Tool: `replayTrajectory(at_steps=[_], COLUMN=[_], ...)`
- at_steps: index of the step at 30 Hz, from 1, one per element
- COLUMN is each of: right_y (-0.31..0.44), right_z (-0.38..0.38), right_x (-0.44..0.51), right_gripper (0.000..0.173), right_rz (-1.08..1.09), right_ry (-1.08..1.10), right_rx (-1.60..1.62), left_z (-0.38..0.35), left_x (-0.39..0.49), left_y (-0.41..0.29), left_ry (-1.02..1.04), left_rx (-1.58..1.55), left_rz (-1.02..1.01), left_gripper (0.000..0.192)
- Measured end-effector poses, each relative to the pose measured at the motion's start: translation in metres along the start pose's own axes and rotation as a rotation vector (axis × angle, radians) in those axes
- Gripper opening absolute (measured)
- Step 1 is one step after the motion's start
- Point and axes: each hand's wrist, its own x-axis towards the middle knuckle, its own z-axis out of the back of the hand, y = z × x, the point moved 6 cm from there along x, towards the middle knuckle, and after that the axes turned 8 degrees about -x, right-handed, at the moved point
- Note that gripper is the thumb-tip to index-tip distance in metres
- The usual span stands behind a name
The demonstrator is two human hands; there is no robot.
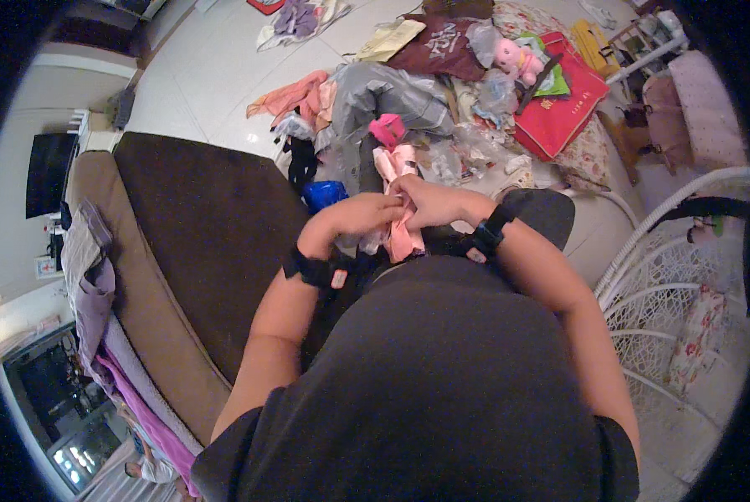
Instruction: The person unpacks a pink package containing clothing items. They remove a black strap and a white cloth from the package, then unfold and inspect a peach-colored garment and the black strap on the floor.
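Both hands meet in front of my body on a soft pink item (pixel 405 241), a cloth or a bag; I cannot tell which. It is gathered narrow in the middle, and its pale patterned end (pixel 395 160) points away from me. My left hand (pixel 365 213) grips its left side. From the right, my right hand (pixel 434 201) pinches it, thumb and fingers close to the left fingertips. Just beyond lies a bright pink bundle (pixel 386 130) by a large grey plastic bag (pixel 381 94). A shiny blue bag (pixel 325 194) sits beyond my left hand.
A brown sofa (pixel 212 194) is on the left. Clear plastic bags (pixel 456 157), a red bag (pixel 563 119), a pink plush toy (pixel 516 59) and a maroon bag (pixel 438 47) cover the tiled floor ahead. A white woven chair (pixel 651 301) stands right. Another person (pixel 152 467) is lower left.
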Motion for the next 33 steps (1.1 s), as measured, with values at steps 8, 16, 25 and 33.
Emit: replayTrajectory(at_steps=[8, 16, 25, 33], right_y=[0.000, -0.015, -0.016, -0.004], right_z=[-0.008, -0.016, -0.026, -0.013], right_x=[0.004, 0.020, 0.028, 0.012], right_gripper=[0.054, 0.036, 0.040, 0.053], right_rz=[-0.072, -0.055, 0.079, 0.017], right_ry=[-0.026, -0.020, -0.009, -0.033], right_rx=[0.088, -0.163, 0.015, 0.341], left_z=[0.016, 0.018, -0.003, -0.011], left_x=[0.000, 0.013, 0.018, 0.033], left_y=[0.013, 0.024, 0.043, 0.038], left_ry=[0.005, -0.077, -0.266, -0.158], left_rx=[-0.614, -1.008, -1.611, -1.602], left_rz=[-0.243, -0.264, -0.583, -0.514], left_gripper=[0.021, 0.038, 0.060, 0.038])
